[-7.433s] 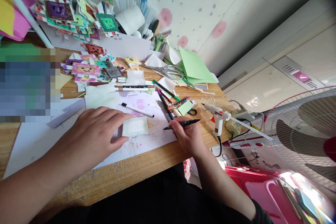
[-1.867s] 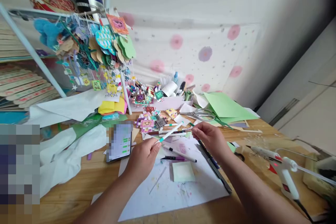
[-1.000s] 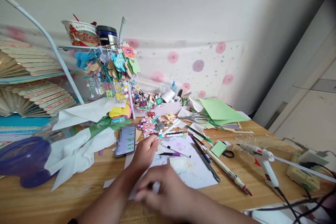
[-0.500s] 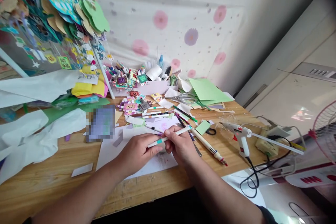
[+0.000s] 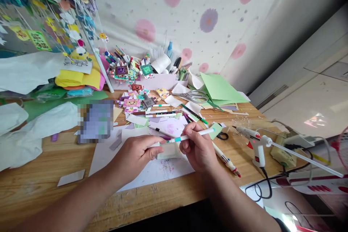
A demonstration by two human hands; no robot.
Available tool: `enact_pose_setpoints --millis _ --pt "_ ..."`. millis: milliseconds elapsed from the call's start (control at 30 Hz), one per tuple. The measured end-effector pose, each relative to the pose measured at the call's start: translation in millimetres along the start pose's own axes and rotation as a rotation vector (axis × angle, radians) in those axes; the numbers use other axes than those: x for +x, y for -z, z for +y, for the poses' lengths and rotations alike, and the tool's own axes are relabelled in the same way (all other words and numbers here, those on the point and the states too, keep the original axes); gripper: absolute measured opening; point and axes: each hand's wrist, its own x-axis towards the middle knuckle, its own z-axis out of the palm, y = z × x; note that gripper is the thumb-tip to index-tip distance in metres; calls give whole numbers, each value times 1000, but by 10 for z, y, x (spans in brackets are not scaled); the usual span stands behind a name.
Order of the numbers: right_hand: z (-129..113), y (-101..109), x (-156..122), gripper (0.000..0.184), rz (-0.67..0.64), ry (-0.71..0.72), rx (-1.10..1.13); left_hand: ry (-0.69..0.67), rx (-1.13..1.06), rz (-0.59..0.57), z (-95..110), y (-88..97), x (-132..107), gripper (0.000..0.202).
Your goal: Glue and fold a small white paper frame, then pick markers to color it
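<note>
My right hand [image 5: 198, 145] grips a white felt-tip marker [image 5: 202, 132] with a teal band, its bare teal tip pointing left. In my left hand [image 5: 140, 152], thumb and fingers pinch the white marker cap [image 5: 154, 145], just apart from the tip. Below the two hands, a small pale piece of card [image 5: 169, 152] lies on a large white sheet of paper [image 5: 130, 181] with pink smudges. A white pen with a black band [image 5: 160, 130] rests on the paper behind my hands.
A glue gun [image 5: 257, 145] with a long stick and cord stands at the right. Metal scissors [image 5: 193, 96], markers and small coloured paper faces [image 5: 132, 102] lie farther back. A decorated white multicolour pen [image 5: 224, 157] is beside my right hand. Green paper [image 5: 221, 88] sits at the back.
The marker's cap has come off; my hands have moved apart, showing the teal tip and the pale card beneath. The view has shifted slightly.
</note>
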Motion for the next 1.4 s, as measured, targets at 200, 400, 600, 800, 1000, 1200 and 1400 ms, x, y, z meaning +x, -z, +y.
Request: enact_pose_setpoints --millis 200,400,600,800,1000,1200,1400 --pt "76 -25 -7 24 -74 5 -36 41 -117 -22 20 2 -7 35" --pt "120 -48 -23 22 -130 -19 -69 -9 -130 -51 16 12 -33 26" --pt "160 -21 -49 19 -233 -16 -123 -75 -106 -126 23 23 -39 23" --pt "226 110 -57 16 -270 84 -249 -15 -112 -164 10 12 -49 27" --pt "294 138 -69 17 -254 108 -268 67 -174 -237 -7 -25 -60 35" --pt "318 141 -84 18 -257 96 -237 117 -209 -275 19 -54 -43 34" --pt "296 94 -112 17 -220 170 -311 71 -113 -194 -41 33 -11 37"
